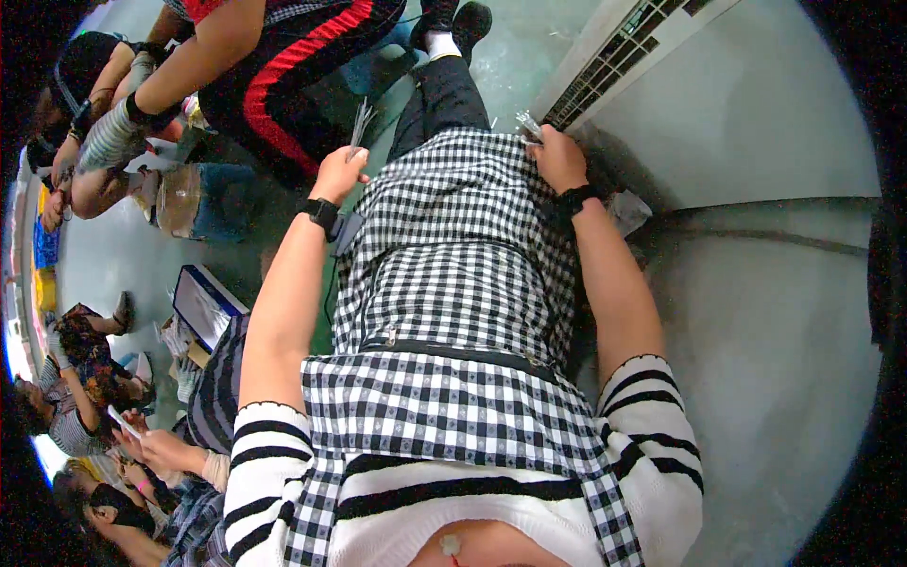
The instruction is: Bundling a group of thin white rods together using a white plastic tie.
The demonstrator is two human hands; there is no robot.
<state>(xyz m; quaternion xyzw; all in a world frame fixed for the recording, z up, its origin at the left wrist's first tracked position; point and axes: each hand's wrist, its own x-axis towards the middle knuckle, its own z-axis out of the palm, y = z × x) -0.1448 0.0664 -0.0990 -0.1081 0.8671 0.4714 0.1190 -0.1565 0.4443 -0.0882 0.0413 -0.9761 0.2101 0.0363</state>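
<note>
Left hand: the left hand (337,174) is closing around a thin bundle of pale, stick-like strips (360,125), with the fingers curled tight at the bundle's lower end.
Bundle axis: the strips are standing nearly upright in the picture, pointing away from the body and fanning slightly at the top.
Right hand: the right hand (559,159) is pinching a small clear, crinkled piece (527,123) — what it is exactly is too small to tell — with its fingers drawn in narrow around it.
Relation: the two hands are sitting well apart, one at each side of the lap; the bundle belongs to the left hand, and the right hand would have to cross the checked fabric to meet it.
Wrists: both are wearing black wristbands (322,213).
Lap: a black-and-white checked garment (453,274) is lying between the forearms.
Right side: a white slotted panel (624,57) is lying just beyond the right hand.
Left side: other people — a red-striped trouser leg (283,66) among them — are sitting nearby on the grey floor (784,331).
</note>
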